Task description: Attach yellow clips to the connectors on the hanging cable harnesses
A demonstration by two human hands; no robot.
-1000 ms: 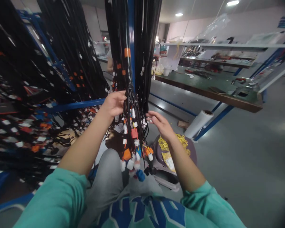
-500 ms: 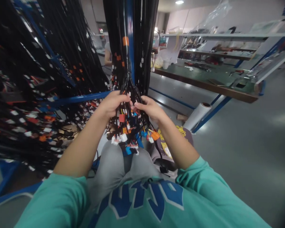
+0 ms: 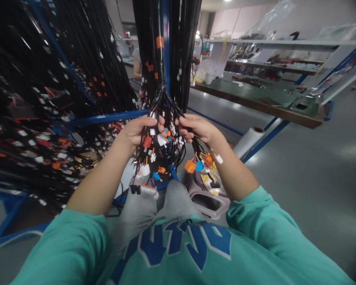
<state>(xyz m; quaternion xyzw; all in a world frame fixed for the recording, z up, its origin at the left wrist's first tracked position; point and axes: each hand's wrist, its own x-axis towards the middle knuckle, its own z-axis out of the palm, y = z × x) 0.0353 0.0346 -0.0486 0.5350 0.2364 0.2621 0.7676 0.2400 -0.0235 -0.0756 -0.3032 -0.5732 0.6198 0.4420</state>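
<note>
A black wire harness (image 3: 161, 63) with an orange tape band hangs in front of a blue post and splits into branches above my hands. My left hand (image 3: 142, 130) is closed around the left group of branches; white, red, black and blue connectors (image 3: 145, 170) dangle below it. My right hand (image 3: 197, 128) grips the right branch, with orange, blue and white connectors (image 3: 199, 165) hanging under it. Between the two hands is a gap, where more small connectors show behind. The fingertips' exact hold on the wires is partly hidden.
Dense rows of hanging harnesses (image 3: 86, 51) fill the left, with a blue rail (image 3: 106, 118) crossing in front. At right stands a green-topped workbench (image 3: 255, 93) and a white roll (image 3: 249, 140). A grey plastic stool (image 3: 216, 204) holds yellow pieces. Another person's arm (image 3: 137, 67) shows behind.
My hands have moved apart, spreading the harness branches into two groups. The right branch and its orange and blue connectors have swung right, over the stool.
</note>
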